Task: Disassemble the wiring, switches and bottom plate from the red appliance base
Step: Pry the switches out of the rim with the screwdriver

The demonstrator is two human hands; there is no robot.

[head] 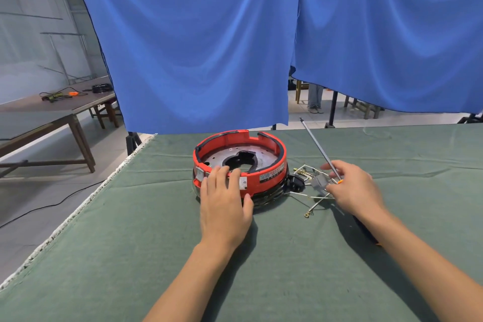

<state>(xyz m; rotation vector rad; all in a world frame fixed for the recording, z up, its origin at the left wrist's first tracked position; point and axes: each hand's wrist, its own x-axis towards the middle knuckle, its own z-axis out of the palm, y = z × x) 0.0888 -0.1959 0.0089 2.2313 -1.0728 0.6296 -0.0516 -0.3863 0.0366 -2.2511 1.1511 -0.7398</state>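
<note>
Blue curtain (209, 47): one large cloth was hung behind the red appliance base, across the far edge of the worktop.
Worktop (104, 256): one surface, covered in green cloth, on which the red appliance base was carried.
Red appliance base (239, 165): one round shell was set near the middle of the far part of the worktop, open side up, with a perforated bottom plate (222, 157) seen inside and a large dark opening at its centre.
Left hand (224, 204): it was laid over the near rim of the red appliance base, fingers straight and spread, pressing rather than gripping.
Right hand (352, 188): it was held just right of the red appliance base, fingers curled round a screwdriver (317, 148) whose shaft was angled up and away.
Wiring (313, 191): one loose tangle of pale leads with brass terminals was lain just right of the red appliance base; the lead count could not be told.
Switches (320, 181): one grey block was made out in the tangle, and one black part (295, 181) touching the base's right side.
Risk: the base could be slid or tipped on the loose cloth if the pressing were eased while the screwdriver was worked.
Risk: the tip could be slipped toward the left hand, because that hand was kept close to the plate.
Risk: leads could be snagged if the base were lifted with the black part attached.
</note>
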